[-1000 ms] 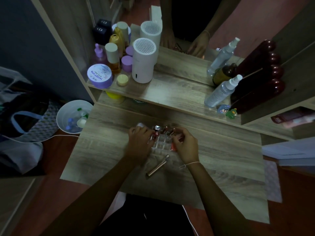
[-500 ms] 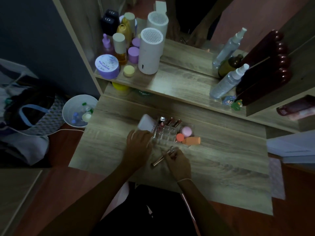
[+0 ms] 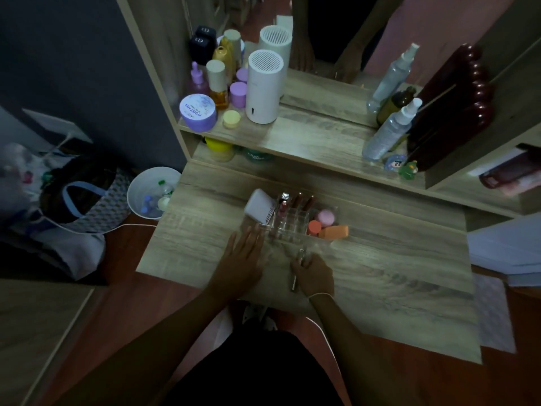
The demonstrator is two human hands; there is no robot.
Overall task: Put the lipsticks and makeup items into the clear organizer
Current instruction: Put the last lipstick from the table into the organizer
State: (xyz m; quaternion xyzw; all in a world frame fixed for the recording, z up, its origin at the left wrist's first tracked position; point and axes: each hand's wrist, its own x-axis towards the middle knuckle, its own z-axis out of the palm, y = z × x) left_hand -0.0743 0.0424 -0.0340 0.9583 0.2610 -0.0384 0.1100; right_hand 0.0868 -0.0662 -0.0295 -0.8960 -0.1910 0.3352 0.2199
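Note:
The clear organizer (image 3: 295, 222) stands on the wooden table (image 3: 380, 273). Lipsticks (image 3: 301, 200) stand upright in its back cells, beside a white tube (image 3: 259, 207) leaning at its left. A pink round item (image 3: 325, 217), an orange round item (image 3: 314, 227) and an orange tube (image 3: 335, 231) sit at its right side. My left hand (image 3: 243, 259) lies flat and open on the table, fingertips near the organizer's front left corner. My right hand (image 3: 314, 275) grips a slim metallic makeup stick (image 3: 295, 281) just in front of the organizer.
A raised shelf (image 3: 307, 142) behind holds jars, bottles, a white cylinder (image 3: 263, 86), spray bottles (image 3: 389, 133) and a dark red object (image 3: 450, 106) before a mirror. A white bin (image 3: 150, 191) and a bag (image 3: 79, 200) sit on the floor to the left.
My right hand left the organizer, came back toward me and picked the metallic stick up off the table. My left hand slid back from the organizer and flattened. The camera view shifted.

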